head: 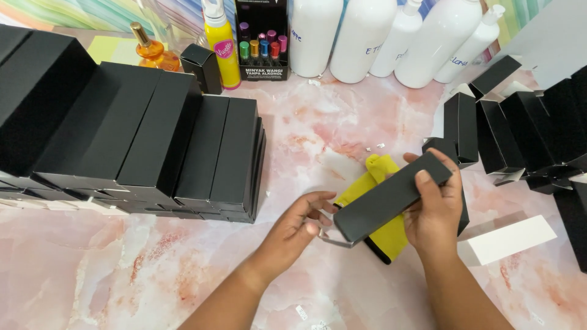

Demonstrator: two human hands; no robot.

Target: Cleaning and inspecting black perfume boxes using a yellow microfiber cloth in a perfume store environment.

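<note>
I hold a long black box slantwise over the pink marbled table. My right hand grips its upper right end, thumb on top. My left hand pinches the lower left end, where a grey flap sticks out. Under the box lies a yellow cloth with a dark edge.
Rows of shut black boxes are stacked at the left. Open black boxes stand at the right, with a white card piece in front. At the back stand white bottles, a yellow spray bottle, an amber perfume bottle and a small-bottle display.
</note>
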